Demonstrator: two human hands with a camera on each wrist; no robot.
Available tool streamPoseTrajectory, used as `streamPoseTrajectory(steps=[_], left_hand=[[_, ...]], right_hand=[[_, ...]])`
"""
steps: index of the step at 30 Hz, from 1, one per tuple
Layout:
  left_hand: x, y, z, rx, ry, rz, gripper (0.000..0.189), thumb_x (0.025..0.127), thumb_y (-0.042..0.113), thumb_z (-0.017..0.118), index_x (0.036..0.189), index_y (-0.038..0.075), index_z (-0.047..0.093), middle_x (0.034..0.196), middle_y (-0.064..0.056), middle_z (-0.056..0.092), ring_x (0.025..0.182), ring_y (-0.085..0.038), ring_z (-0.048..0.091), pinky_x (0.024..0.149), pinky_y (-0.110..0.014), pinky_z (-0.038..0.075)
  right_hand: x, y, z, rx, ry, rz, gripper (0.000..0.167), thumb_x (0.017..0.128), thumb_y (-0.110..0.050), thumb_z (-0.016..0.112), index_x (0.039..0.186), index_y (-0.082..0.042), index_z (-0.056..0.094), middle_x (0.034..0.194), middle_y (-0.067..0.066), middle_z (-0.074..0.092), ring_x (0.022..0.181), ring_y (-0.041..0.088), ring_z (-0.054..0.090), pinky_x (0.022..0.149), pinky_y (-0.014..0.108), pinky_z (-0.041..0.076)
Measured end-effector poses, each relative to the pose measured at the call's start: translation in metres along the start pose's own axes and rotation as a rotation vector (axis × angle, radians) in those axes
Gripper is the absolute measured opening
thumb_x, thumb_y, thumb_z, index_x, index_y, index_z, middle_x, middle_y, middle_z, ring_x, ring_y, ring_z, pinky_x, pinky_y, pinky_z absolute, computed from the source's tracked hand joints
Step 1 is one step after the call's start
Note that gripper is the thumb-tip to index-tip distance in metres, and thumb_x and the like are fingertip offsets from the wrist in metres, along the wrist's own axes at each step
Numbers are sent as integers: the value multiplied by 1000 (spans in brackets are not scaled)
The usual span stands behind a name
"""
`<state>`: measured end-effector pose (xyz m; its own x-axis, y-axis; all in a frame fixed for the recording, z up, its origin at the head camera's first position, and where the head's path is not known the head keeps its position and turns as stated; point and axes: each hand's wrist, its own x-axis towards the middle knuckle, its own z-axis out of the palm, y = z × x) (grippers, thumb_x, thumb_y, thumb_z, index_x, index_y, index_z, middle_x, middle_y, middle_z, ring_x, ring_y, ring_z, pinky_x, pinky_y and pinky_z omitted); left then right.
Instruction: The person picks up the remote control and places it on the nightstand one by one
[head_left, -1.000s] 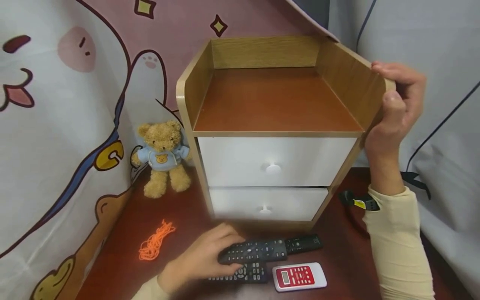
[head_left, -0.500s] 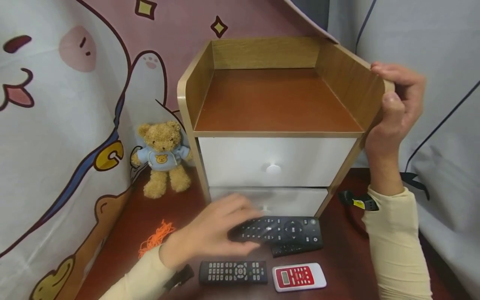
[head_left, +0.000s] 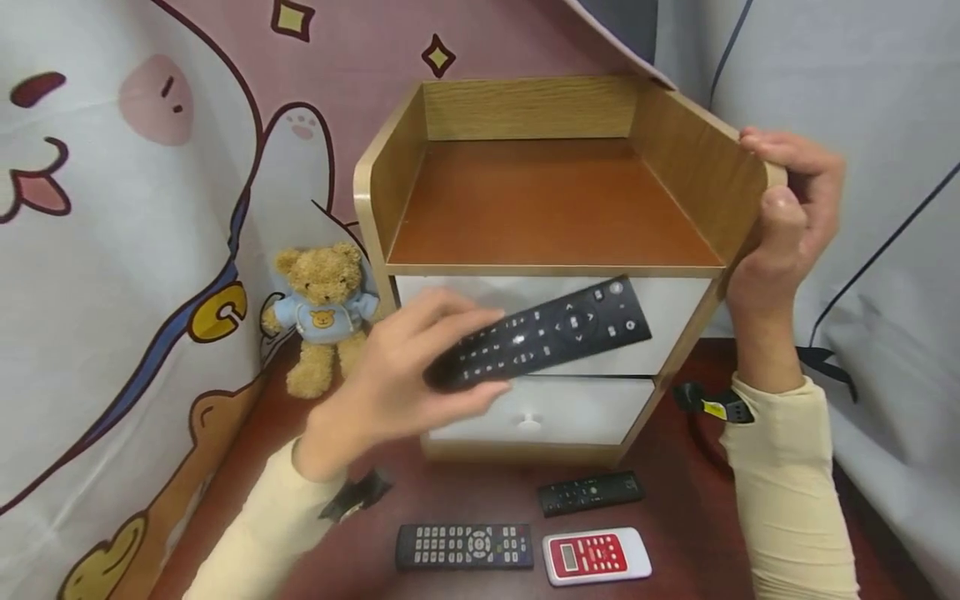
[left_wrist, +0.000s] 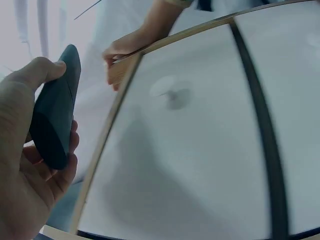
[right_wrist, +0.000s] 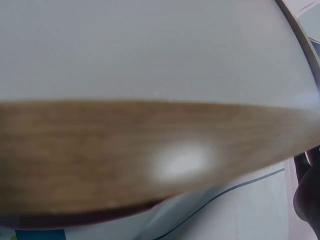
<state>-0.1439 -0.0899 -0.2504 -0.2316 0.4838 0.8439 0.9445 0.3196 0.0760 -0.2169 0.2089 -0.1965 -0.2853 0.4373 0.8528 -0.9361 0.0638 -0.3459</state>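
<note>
My left hand grips one end of a black remote control, raised in front of the upper white drawer with its buttons facing up toward me. In the left wrist view the thumb and fingers wrap the remote's dark body. My right hand holds the front edge of the small wooden cabinet's right side panel. Both drawers look pushed in, and the lower drawer is partly behind the held remote and left hand. The right wrist view mostly shows the cabinet's wooden side edge.
On the dark red table lie a numbered black remote, a smaller black remote and a white-and-red remote. A teddy bear in a blue hoodie sits left of the cabinet. Printed cloth hangs behind.
My left hand has lifted the black remote off the table, up to the drawer fronts, uncovering the smaller remote. The orange string is now hidden behind the left arm. My right hand stays put.
</note>
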Motion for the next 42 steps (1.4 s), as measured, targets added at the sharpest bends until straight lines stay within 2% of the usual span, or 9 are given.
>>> streamPoseTrajectory(steps=[7,12,16,20,23,26,29,37,42], left_hand=[[38,-5,-7,179,109,-124,46,78,26,81,115,0,70,102,-12,64,90,-22,58,76,-32,53],[63,-15,-9,353,96,-283,42,84,32,75,112,2,69,99,-11,59,88,-24,53,72,-35,48],[80,-16,-5,460,14,-439,42,86,36,71,110,2,69,98,-11,58,86,-25,51,67,-38,50],[96,-10,1,572,-123,-579,44,89,40,65,107,0,68,102,-12,58,88,-27,53,66,-42,55],[109,-8,3,637,-235,-649,43,91,40,61,105,0,67,105,-13,59,91,-28,55,67,-44,57],[121,-12,4,693,-326,-688,40,93,38,58,104,1,68,109,-14,60,95,-30,57,69,-45,58],[130,-22,5,744,-373,-710,38,92,34,58,103,0,70,110,-16,62,97,-32,60,70,-46,58],[133,-51,14,780,-416,-771,41,91,27,56,113,-5,68,114,-21,61,102,-36,60,77,-46,59],[132,-55,18,804,-422,-781,42,92,25,52,113,-8,65,111,-22,61,99,-37,61,76,-46,58]], right_hand=[[-1,-2,-2,13,-8,7,34,74,-11,39,95,2,62,102,12,65,107,28,59,102,33,42],[-1,-3,-1,4,-4,0,33,74,-12,40,94,2,62,102,11,66,105,26,60,99,31,43],[-2,-1,-1,-10,-4,-6,33,75,-12,40,95,2,63,102,12,66,105,26,60,99,31,43],[-1,0,-2,-8,-4,-4,34,75,-12,38,95,3,62,102,13,65,106,27,60,101,32,43],[-1,1,-2,-11,-9,-3,33,75,-12,40,95,2,62,103,12,65,106,27,60,100,32,43],[-1,1,-1,-11,-14,-2,33,75,-12,41,96,2,62,103,11,65,106,26,59,100,31,43],[-1,1,0,-5,-19,-2,32,75,-12,41,96,2,62,103,11,65,107,26,59,101,32,42],[-3,-3,3,35,-7,-2,30,75,-10,42,94,2,62,101,11,65,106,26,59,103,32,42],[-2,-4,3,38,-10,11,30,76,-10,41,94,2,61,102,11,65,106,25,59,102,31,42]])
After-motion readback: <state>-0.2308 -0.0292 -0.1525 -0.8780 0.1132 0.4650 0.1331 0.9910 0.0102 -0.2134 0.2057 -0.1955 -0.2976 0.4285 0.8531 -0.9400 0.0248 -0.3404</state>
